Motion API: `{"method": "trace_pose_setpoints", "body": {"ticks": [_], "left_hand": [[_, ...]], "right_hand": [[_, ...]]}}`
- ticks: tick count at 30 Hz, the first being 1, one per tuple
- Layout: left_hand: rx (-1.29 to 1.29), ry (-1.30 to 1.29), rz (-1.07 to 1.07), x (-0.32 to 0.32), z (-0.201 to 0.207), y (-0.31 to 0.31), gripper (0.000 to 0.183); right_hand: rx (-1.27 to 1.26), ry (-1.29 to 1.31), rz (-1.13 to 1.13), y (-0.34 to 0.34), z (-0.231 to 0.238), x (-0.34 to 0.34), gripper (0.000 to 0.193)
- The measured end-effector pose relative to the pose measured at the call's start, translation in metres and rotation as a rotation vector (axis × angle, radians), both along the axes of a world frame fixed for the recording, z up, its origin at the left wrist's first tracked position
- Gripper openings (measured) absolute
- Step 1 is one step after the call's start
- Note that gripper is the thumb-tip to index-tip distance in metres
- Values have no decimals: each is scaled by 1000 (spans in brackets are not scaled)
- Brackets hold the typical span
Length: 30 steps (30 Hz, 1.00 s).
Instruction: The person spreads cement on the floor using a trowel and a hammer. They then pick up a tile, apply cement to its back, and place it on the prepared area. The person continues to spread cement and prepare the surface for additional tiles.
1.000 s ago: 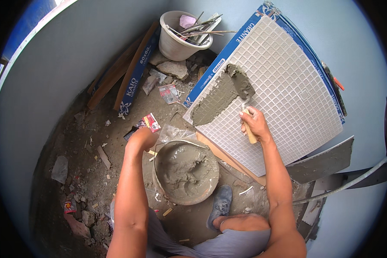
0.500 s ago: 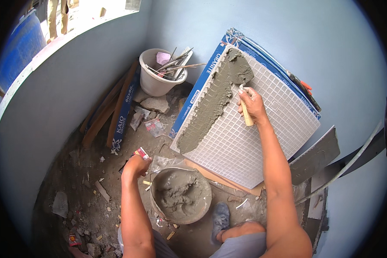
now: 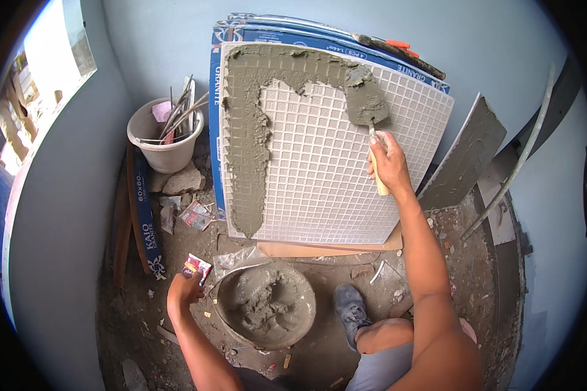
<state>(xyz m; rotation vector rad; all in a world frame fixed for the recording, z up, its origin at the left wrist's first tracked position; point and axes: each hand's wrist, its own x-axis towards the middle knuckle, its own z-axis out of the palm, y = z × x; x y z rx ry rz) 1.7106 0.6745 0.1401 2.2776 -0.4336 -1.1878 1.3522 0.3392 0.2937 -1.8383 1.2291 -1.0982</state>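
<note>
My right hand is closed round the pale handle of a trowel. Its mortar-coated blade lies against the ribbed back of a large tile, leaning upright. Wet grey mortar covers the tile's left side and runs along its top to the blade. Lower left, my left hand is closed with a small red-and-white packet at its fingers. Just right of that hand stands a bucket of wet mortar.
Blue tile boxes stand behind the tile, with a dark tool with orange parts on top. A pale bucket holds sticks and scraps. Rubble lies beneath it. At right, a mortar-smeared panel leans on the wall.
The trowel has moved right along the tile's top, and the mortar strip there now reaches farther right. My left hand stays closed by the packet. The whole view has turned.
</note>
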Motion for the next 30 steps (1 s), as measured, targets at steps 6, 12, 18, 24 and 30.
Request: {"method": "trace_pose_setpoints", "body": {"ticks": [6, 12, 18, 24, 30], "left_hand": [[57, -118, -23, -12, 0, -13, 49], [92, -190, -21, -13, -13, -20, 51], [47, -164, 12, -14, -19, -28, 49], [21, -165, 24, -23, -25, -31, 51], [78, -254, 63, -21, -11, -19, 52]], "right_hand": [[-146, 169, -227, -15, -15, -77, 45], [-231, 183, -307, -38, -20, -133, 50], [-124, 39, -346, -42, -15, -172, 49], [-47, -84, -408, -52, -10, -204, 44], [-354, 200, -548, -40, -19, -193, 36]]}}
